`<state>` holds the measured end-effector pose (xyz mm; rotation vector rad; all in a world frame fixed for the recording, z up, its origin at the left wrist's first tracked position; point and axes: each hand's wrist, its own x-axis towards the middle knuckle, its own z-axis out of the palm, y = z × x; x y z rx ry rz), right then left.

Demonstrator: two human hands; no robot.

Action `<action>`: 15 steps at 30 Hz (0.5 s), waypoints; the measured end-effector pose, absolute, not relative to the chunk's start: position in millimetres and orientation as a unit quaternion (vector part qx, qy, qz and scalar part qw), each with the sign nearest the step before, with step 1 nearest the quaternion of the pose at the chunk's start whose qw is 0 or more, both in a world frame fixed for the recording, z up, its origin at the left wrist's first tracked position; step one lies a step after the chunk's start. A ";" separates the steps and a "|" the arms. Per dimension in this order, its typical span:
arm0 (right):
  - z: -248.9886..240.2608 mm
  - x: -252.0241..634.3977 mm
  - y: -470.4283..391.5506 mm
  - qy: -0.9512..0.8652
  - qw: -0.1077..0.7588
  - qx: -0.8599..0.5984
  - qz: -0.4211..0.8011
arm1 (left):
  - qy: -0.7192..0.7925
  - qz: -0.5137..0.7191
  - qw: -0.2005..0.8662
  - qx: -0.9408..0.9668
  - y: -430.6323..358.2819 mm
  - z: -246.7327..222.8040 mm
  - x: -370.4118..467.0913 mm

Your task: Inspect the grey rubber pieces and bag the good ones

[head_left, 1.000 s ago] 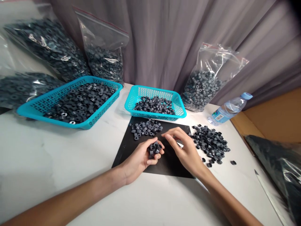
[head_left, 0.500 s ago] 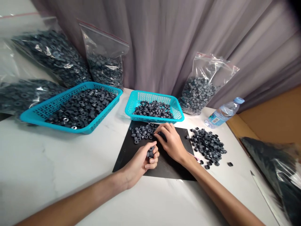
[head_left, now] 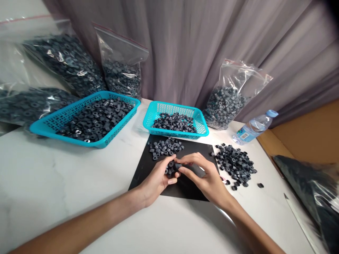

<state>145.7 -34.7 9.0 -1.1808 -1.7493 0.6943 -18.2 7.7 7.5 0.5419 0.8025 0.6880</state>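
Note:
Several small dark grey ring-shaped pieces lie in the curled fingers of my left hand, over a black mat. My right hand meets it from the right, thumb and forefinger pinching one grey ring piece at the edge of the handful. Just beyond my hands, a loose pile of the same ring pieces lies on the far part of the mat. To the right, a second heap of ring pieces sits on the white table, partly by the mat's edge.
Two blue baskets, a large one at left and a smaller one behind the mat, hold grey pieces. Filled zip bags stand behind, another bag at right. A water bottle is near the right heap; a dark bag lies farther right.
My right hand has come back from the loose pile to my left hand, now with a ring piece between its fingertips. The left hand has opened slightly around its pieces.

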 end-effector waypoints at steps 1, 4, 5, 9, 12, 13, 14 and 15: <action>8.1 145.8 -34.7 -0.705 0.447 -0.476 0.276 | 0.375 0.326 0.828 0.259 7.8 7.1 -17.8; 6.2 147.7 -34.6 -0.698 0.454 -0.485 0.270 | 0.361 0.333 0.828 0.272 8.1 5.6 -16.7; 5.9 148.6 -34.7 -0.696 0.454 -0.488 0.268 | 0.354 0.334 0.829 0.276 8.1 5.2 -16.5; 5.5 152.0 -35.5 -0.689 0.452 -0.498 0.268 | 0.348 0.332 0.826 0.293 8.1 5.2 -16.9; 5.4 153.8 -36.0 -0.689 0.447 -0.505 0.265 | 0.361 0.321 0.820 0.308 7.9 6.6 -17.2; 5.0 154.2 -36.0 -0.693 0.443 -0.507 0.259 | 0.362 0.317 0.819 0.312 7.8 7.0 -17.2; 4.4 154.6 -36.0 -0.698 0.437 -0.508 0.252 | 0.361 0.313 0.819 0.316 7.8 7.1 -17.2; 3.5 154.9 -35.9 -0.705 0.430 -0.509 0.243 | 0.361 0.307 0.820 0.321 7.7 7.0 -17.1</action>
